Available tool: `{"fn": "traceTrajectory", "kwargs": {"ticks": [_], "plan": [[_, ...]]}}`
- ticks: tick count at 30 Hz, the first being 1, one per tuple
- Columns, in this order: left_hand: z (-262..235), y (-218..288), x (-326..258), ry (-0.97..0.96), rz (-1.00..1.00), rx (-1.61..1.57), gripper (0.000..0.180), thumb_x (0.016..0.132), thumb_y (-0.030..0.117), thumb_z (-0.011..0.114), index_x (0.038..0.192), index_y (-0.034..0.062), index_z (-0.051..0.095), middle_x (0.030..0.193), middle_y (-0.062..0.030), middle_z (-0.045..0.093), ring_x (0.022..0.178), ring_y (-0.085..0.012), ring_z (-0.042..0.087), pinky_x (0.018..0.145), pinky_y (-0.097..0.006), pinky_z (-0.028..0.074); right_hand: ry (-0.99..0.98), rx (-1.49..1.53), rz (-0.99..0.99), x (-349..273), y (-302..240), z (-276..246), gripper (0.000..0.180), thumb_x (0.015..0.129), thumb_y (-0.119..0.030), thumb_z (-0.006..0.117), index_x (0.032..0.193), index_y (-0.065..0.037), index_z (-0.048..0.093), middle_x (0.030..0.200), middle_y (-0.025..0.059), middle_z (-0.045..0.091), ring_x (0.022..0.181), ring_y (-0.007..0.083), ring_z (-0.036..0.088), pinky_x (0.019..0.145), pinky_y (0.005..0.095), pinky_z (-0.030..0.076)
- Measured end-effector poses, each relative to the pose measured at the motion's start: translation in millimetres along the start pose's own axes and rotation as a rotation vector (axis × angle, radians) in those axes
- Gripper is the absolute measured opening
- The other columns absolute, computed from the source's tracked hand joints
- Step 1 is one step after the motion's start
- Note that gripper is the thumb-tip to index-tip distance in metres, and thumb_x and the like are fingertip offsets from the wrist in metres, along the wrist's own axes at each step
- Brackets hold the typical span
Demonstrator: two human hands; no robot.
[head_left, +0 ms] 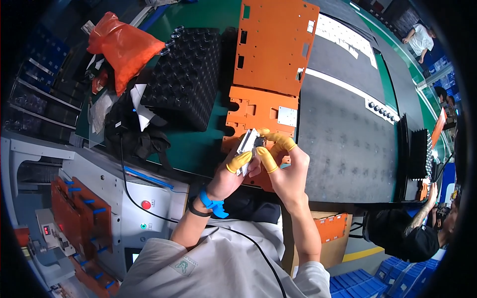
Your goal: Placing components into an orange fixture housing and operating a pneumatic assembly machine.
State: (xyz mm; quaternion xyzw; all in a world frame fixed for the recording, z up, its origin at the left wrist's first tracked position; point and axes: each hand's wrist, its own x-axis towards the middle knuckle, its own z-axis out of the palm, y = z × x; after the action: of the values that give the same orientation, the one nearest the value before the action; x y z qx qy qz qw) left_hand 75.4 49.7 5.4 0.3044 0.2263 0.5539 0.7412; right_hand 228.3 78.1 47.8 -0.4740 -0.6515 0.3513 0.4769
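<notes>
Widest pass is left R of the R hand [290,174]: a low reach is allowed over the dark mat [343,144], bounded far R by black upright panels [403,154], w/ a white rail [343,87] set further fwd. Straight fwd, room is taken up by the notched orange plate [258,107] & the orange panel [273,47] just beyond. L side is obstructed by the black tray stack [184,74]; only a narrow strip of green surface [217,111] is left btwn. Farther L, reach is hemmed in by the red bag [121,47].
</notes>
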Motion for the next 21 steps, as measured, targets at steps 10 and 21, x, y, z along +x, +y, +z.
{"fn": "traceTrajectory", "kwargs": {"ticks": [10, 21], "plan": [[-3, -2, 1, -0.037, -0.025, -0.074, 0.056, 0.108, 0.039, 0.048, 0.153, 0.0072, 0.041, 0.097, 0.0025, 0.051, 0.084, -0.0079, 0.045, 0.073, -0.025, 0.039, 0.012, -0.028, 0.022, 1, -3, -6, 0.029, 0.083, -0.006, 0.081, 0.11, 0.002, 0.071, 0.063, 0.0025, 0.062, 0.054, 0.0073, 0.055, 0.053, 0.0243, 0.043], [2, 2, 0, 0.093, 0.02, -0.013, 0.057, 0.102, 0.036, 0.064, 0.147, 0.0042, 0.049, 0.093, 0.0026, 0.055, 0.078, -0.0074, 0.048, 0.067, -0.023, 0.039, -0.015, 0.014, 0.015, -7, -1, -8, 0.027, 0.083, -0.008, 0.082, 0.106, 0.001, 0.072, 0.064, 0.0027, 0.062, 0.054, 0.0073, 0.054, 0.053, 0.0245, 0.043]]}}
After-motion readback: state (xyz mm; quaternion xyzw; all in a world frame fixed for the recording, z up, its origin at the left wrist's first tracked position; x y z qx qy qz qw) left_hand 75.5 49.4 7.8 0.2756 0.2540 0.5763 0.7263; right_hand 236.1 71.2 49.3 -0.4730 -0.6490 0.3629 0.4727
